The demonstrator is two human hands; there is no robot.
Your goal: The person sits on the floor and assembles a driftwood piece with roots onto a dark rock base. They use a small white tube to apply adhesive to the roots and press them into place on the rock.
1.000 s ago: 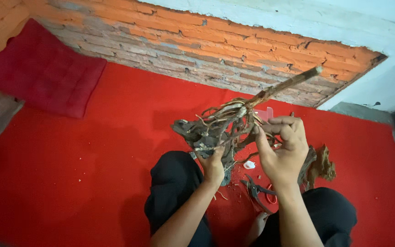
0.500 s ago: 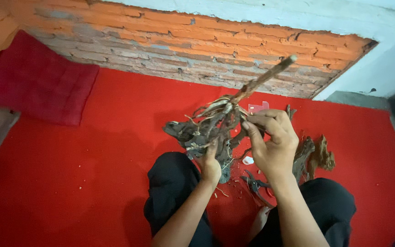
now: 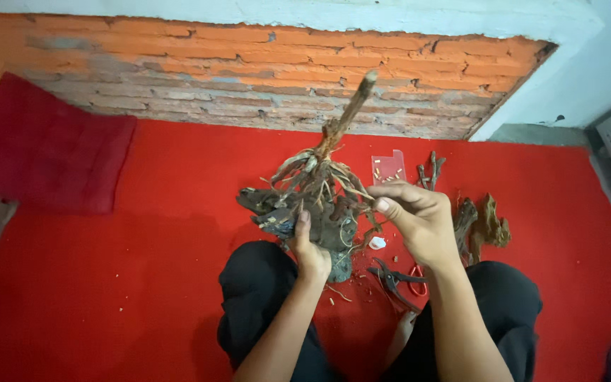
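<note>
Above my lap on the red carpet floor (image 3: 107, 297), my left hand (image 3: 310, 256) grips the tangled brown dried root clump (image 3: 312, 194) from below. My right hand (image 3: 419, 219) pinches one thin root. Red-handled pliers (image 3: 399, 277) lie beside my knee.

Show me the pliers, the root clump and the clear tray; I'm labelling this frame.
pliers (image 3: 394, 277), head view, on the dark pivot.
root clump (image 3: 316, 187), head view, on the tangled middle.
clear tray (image 3: 388, 168), head view, on its flat base.

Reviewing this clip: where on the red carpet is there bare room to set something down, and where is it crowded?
Free: red carpet between the cushion and the left knee, and along the brick wall. Crowded: right of the root piece, around the pliers, wood pieces and clear tray.
</note>
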